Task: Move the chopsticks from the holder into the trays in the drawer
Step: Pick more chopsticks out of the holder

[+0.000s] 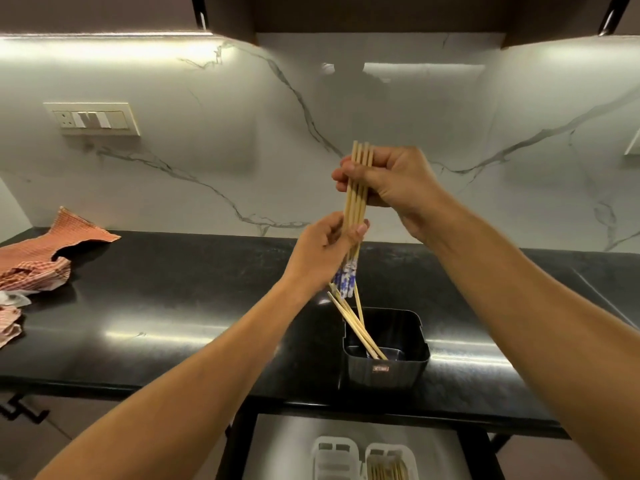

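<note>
Room: kitchen with a white, grey-veined marble backsplash under lit upper cabinets; a switch panel sits on the wall at 10 o'clock.
Counter: black polished counter runs across the middle of the view and reflects the cabinet lighting.
Cloth: a red-checked cloth lies crumpled on the counter at 9 o'clock, well apart from the work area.
Holder: a black square holder stands upright on the counter near its front edge, at 5 o'clock from the hands; a few loose chopsticks lean inside it, tips down.
Bundle: a bundle of chopsticks, pale wood with blue-and-white patterned ends pointing down, is held nearly upright above the holder, clear of its rim.
Right hand: the right hand has its fingers curled tight around the upper part of the bundle.
Left hand: the left hand has its fingers and thumb wrapped around the lower part of the bundle, just above the patterned ends.
Drawer: an open drawer shows below the counter at 6 o'clock.
Trays: two white trays sit side by side in the drawer; the right one holds chopsticks, and the left one's contents cannot be made out.
</note>
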